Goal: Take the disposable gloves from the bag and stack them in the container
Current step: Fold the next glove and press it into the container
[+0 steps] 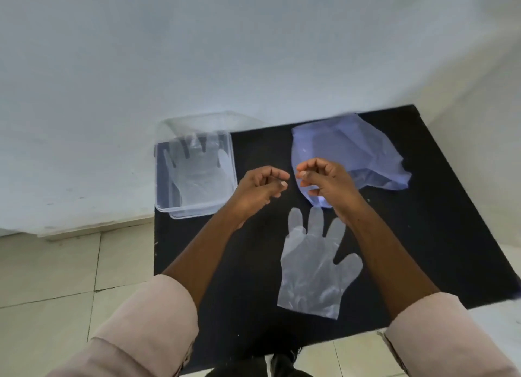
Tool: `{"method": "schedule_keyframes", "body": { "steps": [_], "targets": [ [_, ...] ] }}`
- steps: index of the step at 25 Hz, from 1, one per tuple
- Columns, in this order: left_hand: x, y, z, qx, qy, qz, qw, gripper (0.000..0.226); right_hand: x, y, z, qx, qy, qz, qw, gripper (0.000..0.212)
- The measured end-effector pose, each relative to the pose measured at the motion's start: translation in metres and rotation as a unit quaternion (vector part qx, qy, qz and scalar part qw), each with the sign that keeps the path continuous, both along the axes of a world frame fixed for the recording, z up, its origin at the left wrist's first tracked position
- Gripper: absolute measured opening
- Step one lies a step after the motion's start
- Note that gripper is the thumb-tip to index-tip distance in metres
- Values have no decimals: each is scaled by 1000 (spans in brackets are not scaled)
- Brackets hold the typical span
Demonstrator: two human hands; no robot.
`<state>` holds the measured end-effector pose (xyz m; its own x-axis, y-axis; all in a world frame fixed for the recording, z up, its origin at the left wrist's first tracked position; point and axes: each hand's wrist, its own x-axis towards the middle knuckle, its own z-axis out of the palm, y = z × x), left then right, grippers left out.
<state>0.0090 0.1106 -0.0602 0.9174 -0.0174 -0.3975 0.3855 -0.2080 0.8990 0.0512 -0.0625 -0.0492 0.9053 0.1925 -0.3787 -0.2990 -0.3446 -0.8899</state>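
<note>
A clear disposable glove [315,266] lies flat on the black table [437,235], fingers pointing away from me. A bluish plastic bag [355,151] sits crumpled at the back right. The clear plastic container [231,156] stands at the table's back left corner with at least one glove [200,173] lying inside. My left hand [260,189] and my right hand [324,180] hover side by side above the table, between container and bag, fingers curled with fingertips pinched. Nothing visible is held in either hand. My right hand overlaps the bag's near left edge.
The table stands against a white wall [225,52]. Beige floor tiles [50,278] show to the left and in front. My rolled pink sleeves [146,328] fill the lower corners. The table's left edge runs just beside the container.
</note>
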Motion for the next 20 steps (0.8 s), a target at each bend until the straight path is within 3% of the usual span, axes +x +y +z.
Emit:
{"method": "schedule_keyframes", "body": {
  "steps": [4,7,11,15,17,20],
  "targets": [
    [-63,-46,-52,65,94,39,993,13,-58,-64,-38,-55,73,-19,996,10],
    [-113,-61,-93,212,204,25,955,21,-101,-93,-77,-135,134,-10,982,10],
    [-152,-79,-111,337,230,-47,912,34,-151,-116,-111,-298,216,63,928,22],
    [-161,-97,-117,349,227,-21,909,21,-185,-107,-117,-390,233,70,888,57],
    [-163,-102,-117,338,225,2,914,20,-195,-98,-125,-373,219,23,901,52],
    [-165,-102,-120,242,234,66,939,24,-201,-94,-134,-238,213,-87,944,24]
  ]
}}
